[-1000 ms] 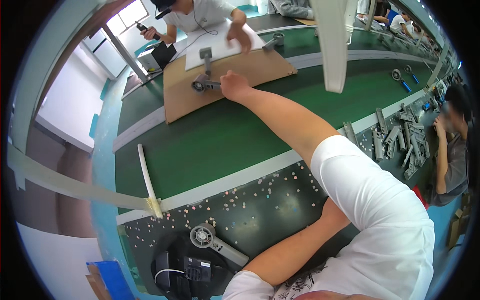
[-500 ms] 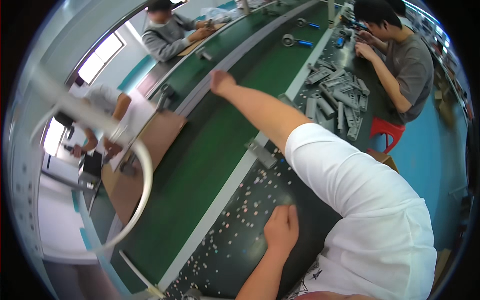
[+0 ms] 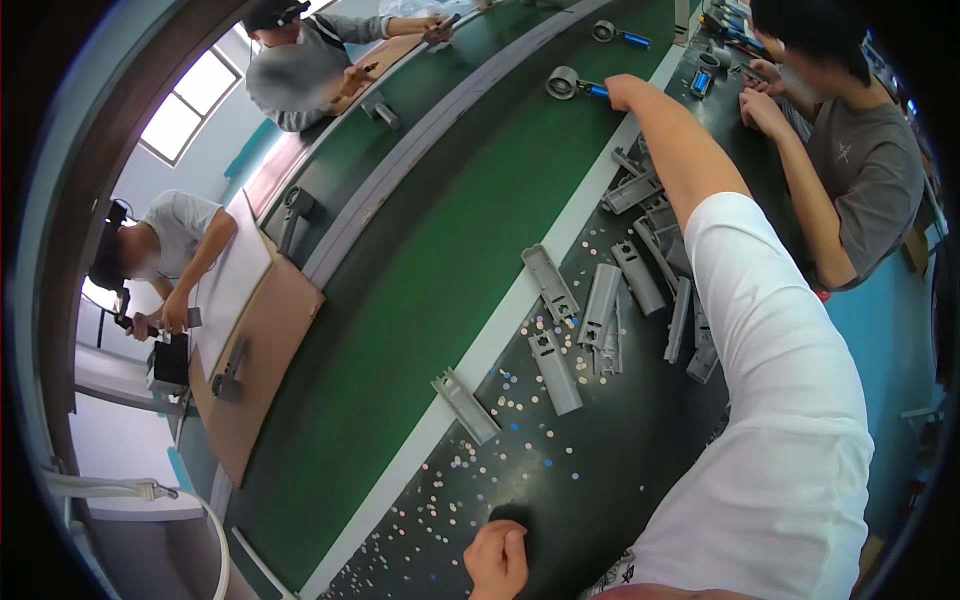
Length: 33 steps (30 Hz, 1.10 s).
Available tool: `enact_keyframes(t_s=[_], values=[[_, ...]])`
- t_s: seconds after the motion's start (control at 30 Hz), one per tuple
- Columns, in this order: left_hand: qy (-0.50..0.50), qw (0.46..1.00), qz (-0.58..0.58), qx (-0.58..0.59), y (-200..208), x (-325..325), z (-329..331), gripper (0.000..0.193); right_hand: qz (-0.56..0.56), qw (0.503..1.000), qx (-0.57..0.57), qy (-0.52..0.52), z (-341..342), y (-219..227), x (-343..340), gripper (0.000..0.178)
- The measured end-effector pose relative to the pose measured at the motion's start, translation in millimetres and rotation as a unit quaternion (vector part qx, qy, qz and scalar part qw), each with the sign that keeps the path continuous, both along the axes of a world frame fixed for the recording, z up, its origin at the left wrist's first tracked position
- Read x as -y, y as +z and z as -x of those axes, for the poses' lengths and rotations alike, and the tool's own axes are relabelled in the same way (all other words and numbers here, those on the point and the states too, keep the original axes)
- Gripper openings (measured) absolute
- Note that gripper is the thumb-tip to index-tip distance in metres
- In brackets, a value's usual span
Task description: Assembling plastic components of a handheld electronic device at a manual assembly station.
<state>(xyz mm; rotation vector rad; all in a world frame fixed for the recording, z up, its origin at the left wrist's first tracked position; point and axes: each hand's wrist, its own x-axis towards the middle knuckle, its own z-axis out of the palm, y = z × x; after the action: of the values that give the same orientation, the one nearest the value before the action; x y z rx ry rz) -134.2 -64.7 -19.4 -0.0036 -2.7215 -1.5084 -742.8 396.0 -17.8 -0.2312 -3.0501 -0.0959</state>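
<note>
My right arm reaches far across to the conveyor's edge. There my right hand closes at the blue end of a grey ring-headed part; its fingertips are mostly hidden. Low in the view, my left hand is a loose fist above the dark worktop, with nothing showing in it. Ahead of that hand are several grey half-shell casings, among them one lying on the worktop and one across the pale belt edge. Another ring-headed part with a blue body lies farther up the belt.
A green conveyor belt runs diagonally past the worktop. Small pale and blue dots are scattered near my left hand. A person in grey works at the right; two others work across the belt. A brown board lies at the left.
My right hand has moved right and away, from over the belt to the ring-headed part. My left fist sits lower in view. The view has shifted, showing more casings.
</note>
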Motion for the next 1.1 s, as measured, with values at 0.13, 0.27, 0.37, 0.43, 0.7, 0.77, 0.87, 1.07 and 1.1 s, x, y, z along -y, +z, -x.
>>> enact_keyframes(t_s=[0.13,0.27,0.37,0.43,0.7,0.77,0.87,1.07,1.1], values=[[-0.004,0.995,0.055,-0.077,-12,1,5,0.022,0.042,0.967,-0.024,0.250,-22,3,76,0.021],[0.066,0.993,-0.042,-0.083,-12,8,-1,0.021,0.532,0.798,0.198,0.203,-180,82,210,0.018],[0.090,0.951,-0.295,0.026,13,-5,-3,0.046,0.661,0.633,0.242,0.323,-336,77,241,0.022],[0.079,0.860,-0.504,0.012,30,-23,-5,0.056,0.679,0.605,0.307,0.279,-444,75,259,0.026],[0.271,0.815,-0.512,-0.033,1,5,-86,0.036,0.376,0.789,-0.190,0.447,-507,20,338,0.028],[0.239,0.814,-0.528,-0.034,7,5,-103,0.039,0.249,0.847,-0.177,0.435,-478,-1,339,0.044],[0.167,0.798,-0.577,-0.042,7,12,-126,0.043,0.159,0.860,-0.082,0.478,-473,-34,333,0.031],[0.114,0.785,-0.606,-0.062,2,7,-155,0.043,0.443,0.795,0.035,0.413,-575,-7,295,0.027],[0.098,0.785,-0.610,-0.052,1,4,-156,0.046,0.624,0.707,0.128,0.307,-581,-8,287,0.027]])
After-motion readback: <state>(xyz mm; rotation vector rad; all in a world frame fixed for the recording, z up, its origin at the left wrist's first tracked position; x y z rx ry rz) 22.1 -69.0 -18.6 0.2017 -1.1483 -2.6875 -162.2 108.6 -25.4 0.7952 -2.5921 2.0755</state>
